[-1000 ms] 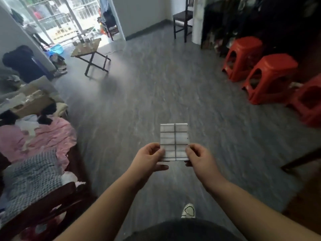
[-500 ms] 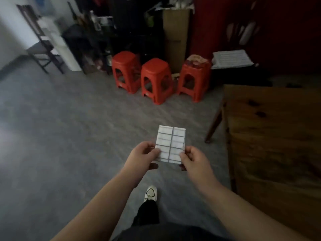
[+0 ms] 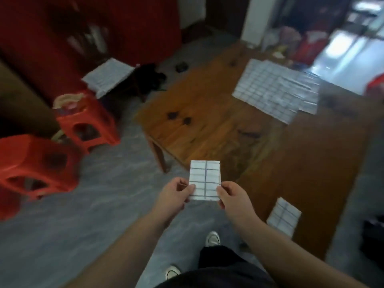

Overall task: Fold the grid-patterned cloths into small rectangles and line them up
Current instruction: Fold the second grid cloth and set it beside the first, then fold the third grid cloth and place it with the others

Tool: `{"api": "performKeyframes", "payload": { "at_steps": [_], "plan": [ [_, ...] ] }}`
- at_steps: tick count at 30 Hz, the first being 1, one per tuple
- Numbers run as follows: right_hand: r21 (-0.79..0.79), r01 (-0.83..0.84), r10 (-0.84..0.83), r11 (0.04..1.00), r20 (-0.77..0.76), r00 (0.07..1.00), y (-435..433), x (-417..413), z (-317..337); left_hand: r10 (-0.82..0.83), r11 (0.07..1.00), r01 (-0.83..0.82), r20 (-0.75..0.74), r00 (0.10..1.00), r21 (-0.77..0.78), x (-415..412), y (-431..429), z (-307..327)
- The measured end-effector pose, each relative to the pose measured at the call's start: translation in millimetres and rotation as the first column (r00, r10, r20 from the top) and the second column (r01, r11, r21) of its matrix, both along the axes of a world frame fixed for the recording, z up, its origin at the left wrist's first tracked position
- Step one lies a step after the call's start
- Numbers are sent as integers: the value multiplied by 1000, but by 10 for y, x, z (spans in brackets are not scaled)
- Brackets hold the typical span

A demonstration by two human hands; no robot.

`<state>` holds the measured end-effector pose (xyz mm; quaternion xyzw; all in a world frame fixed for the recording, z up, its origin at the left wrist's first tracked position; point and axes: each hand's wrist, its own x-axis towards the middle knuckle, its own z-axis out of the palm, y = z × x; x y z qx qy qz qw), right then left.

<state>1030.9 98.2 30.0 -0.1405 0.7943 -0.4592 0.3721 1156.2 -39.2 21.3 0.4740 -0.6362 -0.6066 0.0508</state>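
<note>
Table (image 3: 207,113) w/ flat cloths (image 3: 268,88); L hand (image 3: 176,196), R hand (image 3: 234,199) fingers (image 3: 222,190) tight on folded cloth (image 3: 204,175)

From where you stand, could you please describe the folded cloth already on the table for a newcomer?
Find the wooden table. At its near end, right of the right hand, lies a small folded grid cloth. Unlike the spread cloths at the far end, it is folded and alone.

Your wooden table (image 3: 207,125) carries a spread of unfolded grid cloths (image 3: 270,90), overlapping flat toward its 1 o'clock corner. One folded rectangle (image 3: 283,216) lies alone at 5 o'clock by the near edge, well apart from them.
</note>
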Motion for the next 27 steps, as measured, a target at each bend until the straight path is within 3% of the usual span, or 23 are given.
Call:
{"api": "performKeyframes", "payload": {
  "at_steps": [4, 7, 13, 17, 21, 24, 27],
  "plan": [
    [47, 218, -220, 975, 61, 973, 170, -499, -193, -243, 969, 245, 76, 967, -20, -786, -36, -236],
    [105, 276, -279, 955, 21, 960, 280, -855, -443, -348, 934, 355, 135, 928, -32, -1320, -3, -480],
    [306, 250, -273, 919, 35, 961, 390, -1329, -1019, -510, 818, 573, 399, 762, -50, -1958, 80, -958],
    [394, 254, -298, 883, 53, 953, 397, -1365, -1180, -508, 806, 592, 499, 702, -12, -2035, 138, -1076],
    [435, 188, -217, 880, 19, 976, 375, -1375, -1219, -545, 746, 665, 547, 635, -27, -2088, 120, -1092],
    [476, 162, -172, 865, -23, 985, 356, -1401, -1168, -621, 644, 763, 543, 565, -56, -2160, 77, -1047],
    [505, 182, -171, 844, -70, 983, 402, -1375, -1031, -686, 440, 890, 595, 419, -119, -2160, 39, -920]
  ]
}}
